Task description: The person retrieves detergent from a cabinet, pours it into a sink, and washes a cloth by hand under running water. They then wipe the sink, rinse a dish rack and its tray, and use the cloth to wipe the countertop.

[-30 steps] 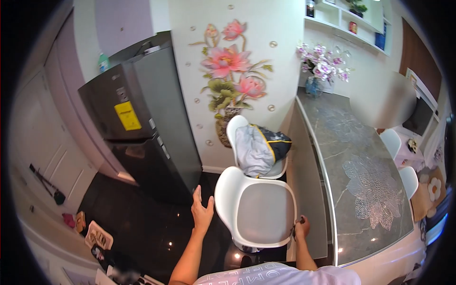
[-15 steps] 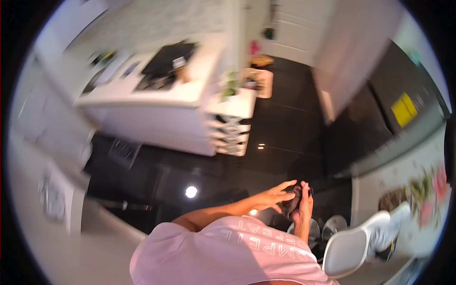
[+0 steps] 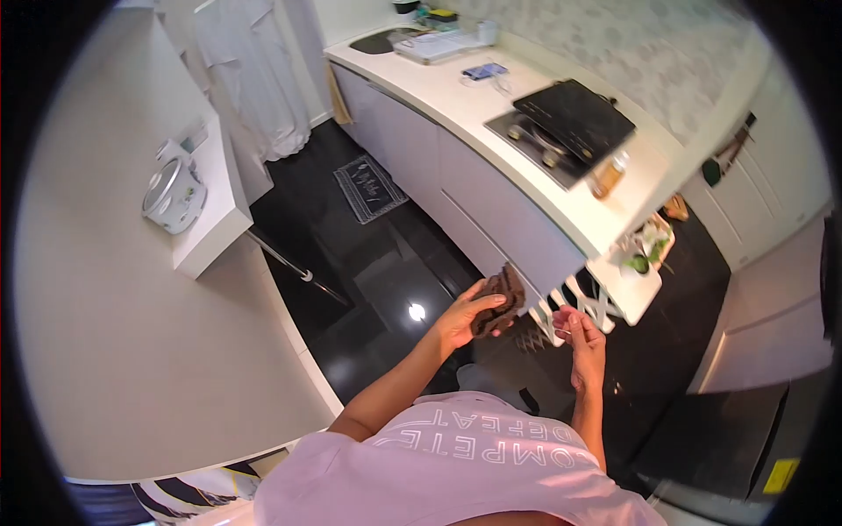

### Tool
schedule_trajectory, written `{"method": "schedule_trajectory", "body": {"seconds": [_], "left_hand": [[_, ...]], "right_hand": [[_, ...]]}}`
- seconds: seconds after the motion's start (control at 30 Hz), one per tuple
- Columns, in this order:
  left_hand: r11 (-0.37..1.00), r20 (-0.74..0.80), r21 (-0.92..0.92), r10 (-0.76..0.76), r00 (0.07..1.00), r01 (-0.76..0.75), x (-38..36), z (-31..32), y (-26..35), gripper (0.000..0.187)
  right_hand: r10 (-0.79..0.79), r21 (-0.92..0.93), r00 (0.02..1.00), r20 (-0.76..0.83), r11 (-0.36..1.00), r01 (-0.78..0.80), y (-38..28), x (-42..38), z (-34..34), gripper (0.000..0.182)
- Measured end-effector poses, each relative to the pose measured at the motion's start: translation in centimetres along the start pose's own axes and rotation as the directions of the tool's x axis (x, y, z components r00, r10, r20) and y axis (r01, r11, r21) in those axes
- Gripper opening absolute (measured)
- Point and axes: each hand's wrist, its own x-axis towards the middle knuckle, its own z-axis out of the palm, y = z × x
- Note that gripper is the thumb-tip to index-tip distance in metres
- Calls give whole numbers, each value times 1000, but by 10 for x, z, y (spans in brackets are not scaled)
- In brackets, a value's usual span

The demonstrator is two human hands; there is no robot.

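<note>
A: Where was the brown cloth [image 3: 498, 302]?
B: Up in the air before the near end of the white counter [image 3: 579, 206], bunched in the left hand [image 3: 465, 317]. The thumb lay across the top and the fingers were underneath, so it was pressed between them.

A: And the right hand [image 3: 583, 346]?
B: It was apart from the cloth, just below the counter's near corner in the view. Its fingers were bent, with the thumb close to them. I couldn't tell whether they pinched anything.

A: What was on the counter?
B: Toward its near end, a black flat appliance [image 3: 574, 118] sat over a hob [image 3: 532, 158], with a small amber bottle [image 3: 609, 175] beside them. Farther along the counter were a phone [image 3: 484, 71] and, near the far end, a sink [image 3: 381, 40].

A: Anything around it?
B: A dark mat [image 3: 370, 188] lay on the floor along the counter's front. Across the floor from the counter, a white pot [image 3: 175, 197] stood on a ledge [image 3: 219, 197]. Past the counter's near end was a green plant [image 3: 638, 263].
</note>
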Motion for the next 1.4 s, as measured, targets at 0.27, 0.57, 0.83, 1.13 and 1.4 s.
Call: {"method": "schedule_trajectory", "body": {"seconds": [0.27,0.57,0.83,1.13,1.4], "left_hand": [[939,-442,69,331,834,-336,6,-113,142,39],[791,-658,99,507,556,-604,-15,-235,280,38],[783,-638,156,545,544,-602,18,-360,451,36],[773,-659,157,545,518,-614,60,-433,566,34],[758,-733,69,479,483,-648,61,-467,576,32]], "right_hand": [[47,-59,930,364,998,-27,2,200,145,26],[-123,32,884,452,992,122,-16,454,376,24],[-486,-560,864,-129,755,341,45,642,465,24],[-536,-661,810,-237,700,270,29,631,496,29],[-566,-686,772,-290,685,245,31,631,506,29]]}}
